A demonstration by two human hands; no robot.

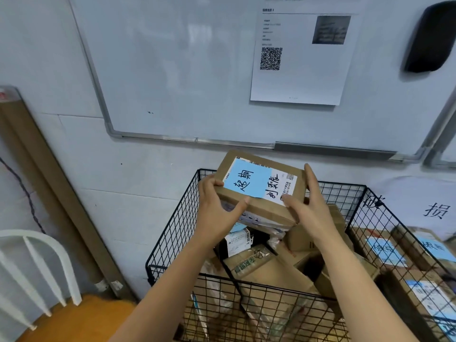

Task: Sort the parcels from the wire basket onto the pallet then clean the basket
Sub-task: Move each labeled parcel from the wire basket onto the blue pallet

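A brown cardboard parcel (269, 208) with a blue handwritten note and a white shipping label is held up above the black wire basket (172, 233). My left hand (217, 206) grips its left end, thumb on the top face. My right hand (306, 206) grips its right end, fingers up along the side. Below, the basket holds several more cardboard boxes (269, 275) and bagged parcels piled loosely. No pallet is in view.
A second wire basket (370, 218) at the right holds boxes with blue labels (385, 250). A whiteboard (185, 70) with a printed sheet hangs on the wall behind. At the left stand cardboard tubes (49, 181) and a white chair (37, 267) with an orange seat.
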